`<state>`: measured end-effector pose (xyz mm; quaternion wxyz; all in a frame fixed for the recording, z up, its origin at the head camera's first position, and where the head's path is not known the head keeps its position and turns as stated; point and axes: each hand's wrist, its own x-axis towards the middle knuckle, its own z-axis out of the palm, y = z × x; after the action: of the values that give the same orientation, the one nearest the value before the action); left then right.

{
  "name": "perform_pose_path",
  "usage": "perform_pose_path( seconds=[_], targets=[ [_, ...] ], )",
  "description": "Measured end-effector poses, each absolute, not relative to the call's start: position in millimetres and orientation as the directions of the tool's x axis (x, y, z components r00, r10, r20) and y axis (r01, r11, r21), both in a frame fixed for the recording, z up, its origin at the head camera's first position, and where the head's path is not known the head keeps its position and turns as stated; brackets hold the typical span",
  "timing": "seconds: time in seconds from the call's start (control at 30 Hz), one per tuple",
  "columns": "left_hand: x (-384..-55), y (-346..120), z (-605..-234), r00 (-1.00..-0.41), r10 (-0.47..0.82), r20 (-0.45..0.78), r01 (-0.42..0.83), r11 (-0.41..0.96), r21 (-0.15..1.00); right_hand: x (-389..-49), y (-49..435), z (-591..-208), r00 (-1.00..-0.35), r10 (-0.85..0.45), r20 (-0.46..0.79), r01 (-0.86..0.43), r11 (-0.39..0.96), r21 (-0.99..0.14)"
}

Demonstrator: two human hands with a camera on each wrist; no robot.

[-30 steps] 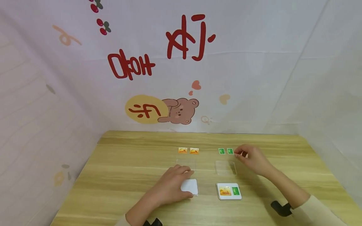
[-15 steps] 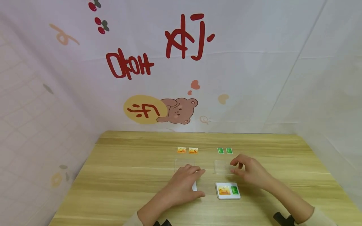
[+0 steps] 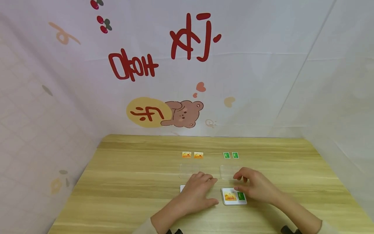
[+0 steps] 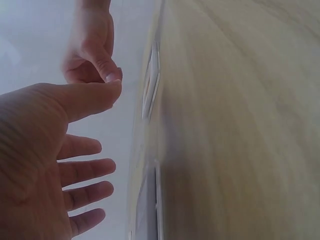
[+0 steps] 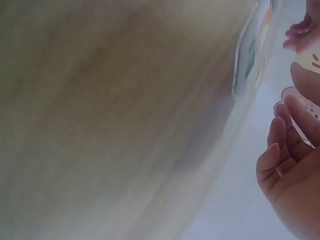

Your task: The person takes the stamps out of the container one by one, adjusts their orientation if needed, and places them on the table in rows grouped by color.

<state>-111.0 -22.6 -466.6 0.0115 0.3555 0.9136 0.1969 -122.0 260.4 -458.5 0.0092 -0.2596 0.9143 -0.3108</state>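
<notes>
My left hand hovers with spread, empty fingers over a white card, hiding most of it. To its right lies a white card with an orange picture and a green picture. At that card's far right corner is my right hand, its thumb and forefinger apart. In the right wrist view the fingers of the right hand are loosely bent with nothing between them, and the picture card lies beyond. The left wrist view has the left hand above the table, fingers straight.
Behind the cards lie two clear plastic pieces, one on the left and one on the right. Farther back are two small orange picture pieces and two green ones. A printed white curtain borders the wooden table.
My left hand has shifted right, covering more of the white card. My right hand has come from beside the green pieces, nearer and slightly left, to the picture card.
</notes>
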Motion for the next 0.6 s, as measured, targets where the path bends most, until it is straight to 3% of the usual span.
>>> perform_pose_path(
  seconds=[0.33,0.6],
  targets=[
    [-111.1,-14.2,-466.1,-0.754,0.652,0.073,0.621,0.672,0.403,-116.3,254.9,-467.6,-0.850,-0.520,0.088,-0.470,0.671,-0.573],
    [-111.9,-3.8,-470.2,-0.742,0.665,0.082,0.645,0.677,0.353,-116.6,253.3,-473.8,-0.826,-0.554,0.105,-0.516,0.668,-0.536]
  ],
)
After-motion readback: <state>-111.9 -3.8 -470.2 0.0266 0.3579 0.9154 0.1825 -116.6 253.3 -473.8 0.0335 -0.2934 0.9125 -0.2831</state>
